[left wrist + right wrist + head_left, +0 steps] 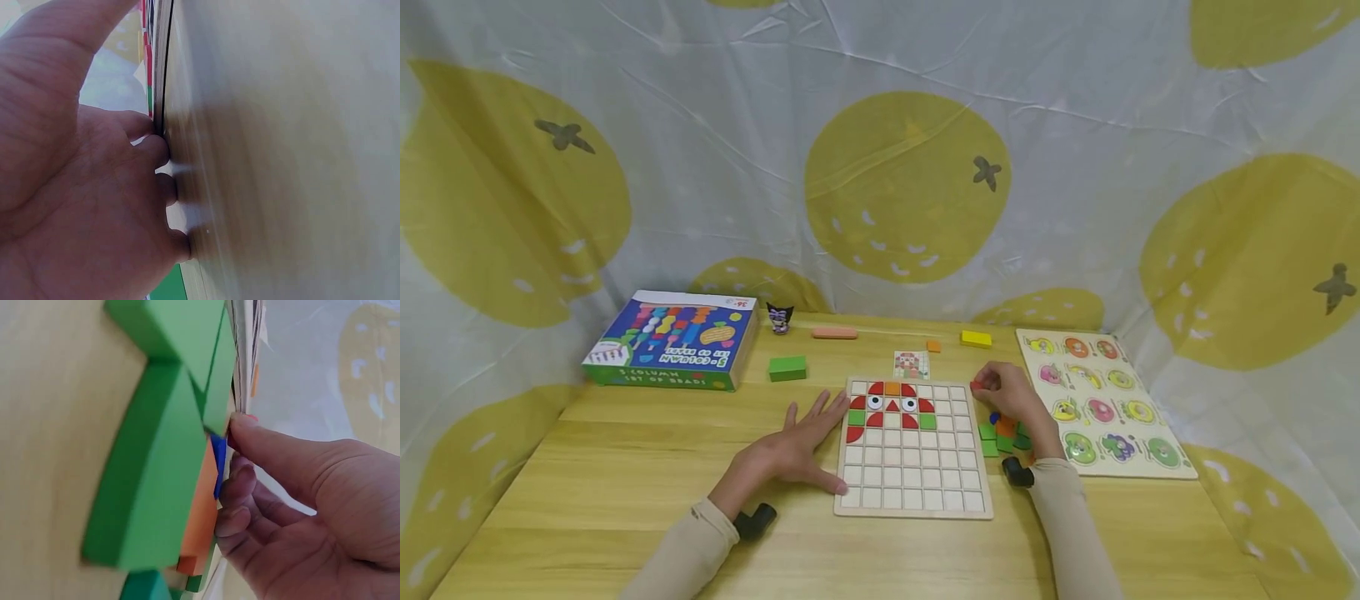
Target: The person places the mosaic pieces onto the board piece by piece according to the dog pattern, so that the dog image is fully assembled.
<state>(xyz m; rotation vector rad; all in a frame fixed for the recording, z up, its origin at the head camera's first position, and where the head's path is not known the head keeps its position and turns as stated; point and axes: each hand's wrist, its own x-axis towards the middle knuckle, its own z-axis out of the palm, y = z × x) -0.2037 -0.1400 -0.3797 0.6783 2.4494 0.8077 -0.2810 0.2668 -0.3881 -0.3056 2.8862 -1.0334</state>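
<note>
Two hands are seen from the head view, set on either side of a gridded puzzle board [913, 450] that lies flat on the wooden surface [625, 467]. The left hand [797, 446] is laid flat with fingers straight and spread, its fingertips touching the board's left edge, apparently so that the board is kept from sliding; nothing is held in this grip. The right hand [1011, 400] is curled beside the board's right edge, and a small red piece [976, 386] is pinched at its fingertips, above a heap of loose pieces [1003, 435] kept near for picking. The board's top rows are already filled with red, green and orange pieces. A pattern card [911, 364] is placed just behind the board, where it can be read.

From the left wrist view, the straight fingers [153, 150] are pressed onto the surface against the board's edge [164, 69].

From the right wrist view, green blocks [156, 487] and an orange piece [201, 519] are stacked loosely, touching the curled fingers [240, 487]; the pinched piece is barely visible here.
</note>
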